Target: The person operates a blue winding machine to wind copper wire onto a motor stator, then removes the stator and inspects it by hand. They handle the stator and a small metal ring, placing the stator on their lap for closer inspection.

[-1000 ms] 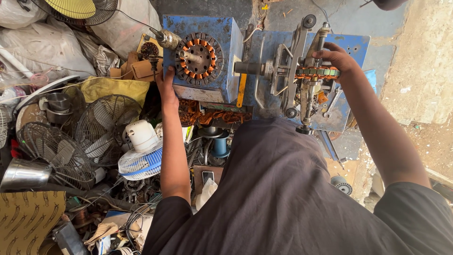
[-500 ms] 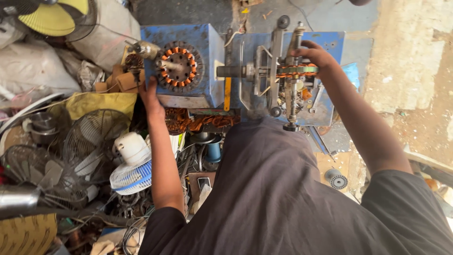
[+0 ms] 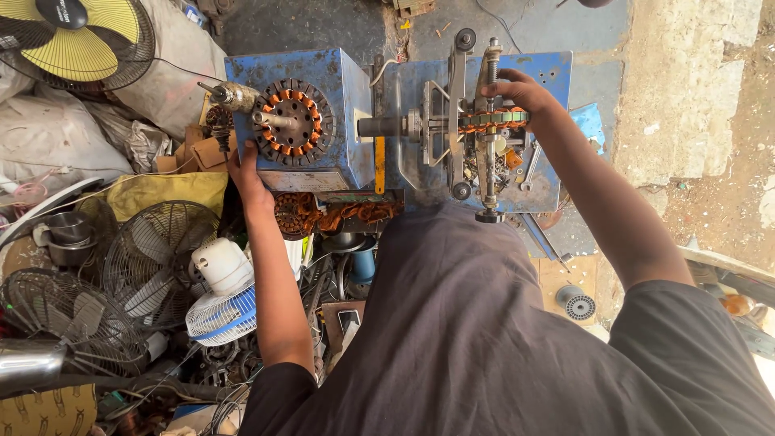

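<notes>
Your right hand [image 3: 517,89] gripped the copper-wound coil former [image 3: 491,119] on the winding frame, far right of centre. Your left hand [image 3: 245,173] rested open-fingered against the blue machine box [image 3: 339,105], just beside its stator [image 3: 292,121]. A steel pot [image 3: 64,234] at the left held something you couldn't make out. Fan guards [image 3: 153,258] cluttered the concrete floor [image 3: 307,28].
</notes>
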